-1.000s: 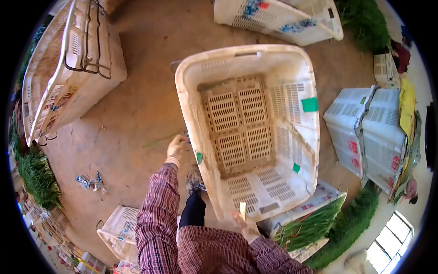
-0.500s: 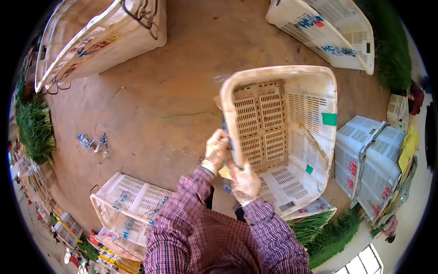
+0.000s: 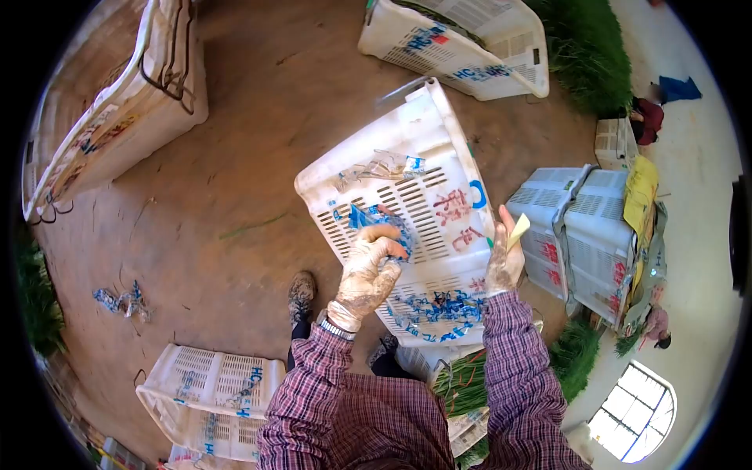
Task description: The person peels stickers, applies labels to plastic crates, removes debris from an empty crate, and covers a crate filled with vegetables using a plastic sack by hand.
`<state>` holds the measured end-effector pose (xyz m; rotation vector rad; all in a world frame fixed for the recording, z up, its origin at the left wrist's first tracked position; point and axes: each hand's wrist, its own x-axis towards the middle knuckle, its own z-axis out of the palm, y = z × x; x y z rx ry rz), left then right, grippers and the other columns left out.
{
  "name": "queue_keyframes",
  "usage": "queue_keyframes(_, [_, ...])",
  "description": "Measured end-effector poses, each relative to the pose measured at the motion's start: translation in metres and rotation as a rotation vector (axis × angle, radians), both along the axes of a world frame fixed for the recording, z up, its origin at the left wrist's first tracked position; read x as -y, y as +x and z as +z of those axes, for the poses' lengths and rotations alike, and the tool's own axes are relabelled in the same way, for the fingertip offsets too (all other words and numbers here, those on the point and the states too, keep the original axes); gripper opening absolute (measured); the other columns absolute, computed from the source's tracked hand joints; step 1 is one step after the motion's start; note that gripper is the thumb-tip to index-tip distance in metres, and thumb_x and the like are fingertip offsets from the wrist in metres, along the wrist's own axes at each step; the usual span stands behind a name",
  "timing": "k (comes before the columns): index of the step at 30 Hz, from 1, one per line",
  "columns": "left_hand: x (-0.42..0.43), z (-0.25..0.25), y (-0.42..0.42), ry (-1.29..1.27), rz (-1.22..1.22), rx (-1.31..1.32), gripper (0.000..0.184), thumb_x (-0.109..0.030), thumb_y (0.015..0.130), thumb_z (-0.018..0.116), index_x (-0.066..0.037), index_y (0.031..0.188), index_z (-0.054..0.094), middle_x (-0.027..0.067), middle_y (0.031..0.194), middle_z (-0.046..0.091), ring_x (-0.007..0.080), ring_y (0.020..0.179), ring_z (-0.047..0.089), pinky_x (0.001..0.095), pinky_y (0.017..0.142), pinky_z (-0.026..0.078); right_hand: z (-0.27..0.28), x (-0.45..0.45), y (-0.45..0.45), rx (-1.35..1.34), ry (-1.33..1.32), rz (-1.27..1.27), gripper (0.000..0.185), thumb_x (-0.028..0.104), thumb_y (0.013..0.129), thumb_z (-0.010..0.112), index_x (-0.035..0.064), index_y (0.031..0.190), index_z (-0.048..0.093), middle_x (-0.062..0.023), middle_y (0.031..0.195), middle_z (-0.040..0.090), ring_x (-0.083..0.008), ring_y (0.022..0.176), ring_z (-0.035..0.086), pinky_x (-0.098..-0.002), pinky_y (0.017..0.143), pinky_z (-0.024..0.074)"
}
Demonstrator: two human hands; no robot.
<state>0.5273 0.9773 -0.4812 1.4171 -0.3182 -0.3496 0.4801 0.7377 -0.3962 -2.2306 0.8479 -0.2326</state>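
Observation:
A white slotted plastic crate (image 3: 423, 188) is tilted up in front of me, its outer side with red and blue markings facing me. My left hand (image 3: 368, 270), in a soiled thin glove, has its fingers curled on a crumpled piece of blue-printed clear tape (image 3: 384, 223) on that side. More clear tape (image 3: 380, 168) clings higher on the crate. My right hand (image 3: 505, 258) grips the crate's right edge, with a pale yellow slip (image 3: 518, 231) between its fingers. Part of its grip is hidden.
Large crates stand at the upper left (image 3: 168, 86), top (image 3: 470, 66) and lower left (image 3: 227, 380). Stacked crates (image 3: 583, 227) are on the right. A tape scrap (image 3: 121, 301) lies on the brown floor. Green stalks (image 3: 462, 384) fill a crate below; a person (image 3: 646, 117) sits far right.
The crate has turned from showing its open inside to showing its marked outer side. My right hand has moved right to its edge; my left hand is now on the tape.

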Motion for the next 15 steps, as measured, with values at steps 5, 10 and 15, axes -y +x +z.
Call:
queue_keyframes(5, [0.028, -0.009, 0.007, -0.578, -0.027, -0.507, 0.018, -0.005, 0.084, 0.051, -0.010, 0.099, 0.060, 0.0115, 0.118, 0.063, 0.0219, 0.112, 0.055, 0.0364, 0.104, 0.037, -0.018, 0.039, -0.012, 0.024, -0.192, 0.262, 0.049, 0.036, 0.100, 0.054, 0.0017, 0.136, 0.053, -0.0112, 0.136, 0.057, -0.0182, 0.127, 0.050, -0.0299, 0.108, 0.0331])
queue_keyframes(10, [0.012, -0.062, -0.022, -0.046, -0.085, -0.428, 0.015, -0.013, 0.090, 0.047, -0.005, 0.099, 0.057, 0.0037, 0.080, 0.059, 0.0158, 0.074, 0.058, 0.0331, 0.066, 0.048, -0.004, 0.026, -0.013, -0.022, -0.446, 0.307, 0.034, 0.022, 0.097, 0.058, 0.0117, 0.130, 0.060, -0.0114, 0.113, 0.069, -0.0258, 0.103, 0.066, -0.0324, 0.088, 0.0502])
queue_keyframes(15, [-0.042, -0.113, -0.097, 0.300, 0.075, -0.336, 0.013, -0.015, 0.090, 0.051, -0.003, 0.095, 0.056, 0.0033, 0.079, 0.059, 0.0167, 0.068, 0.055, 0.0328, 0.071, 0.050, -0.004, 0.018, -0.015, -0.091, -0.511, 0.493, 0.046, 0.010, 0.089, 0.063, 0.0223, 0.133, 0.059, -0.0066, 0.097, 0.067, -0.0263, 0.081, 0.068, -0.0338, 0.072, 0.0529])
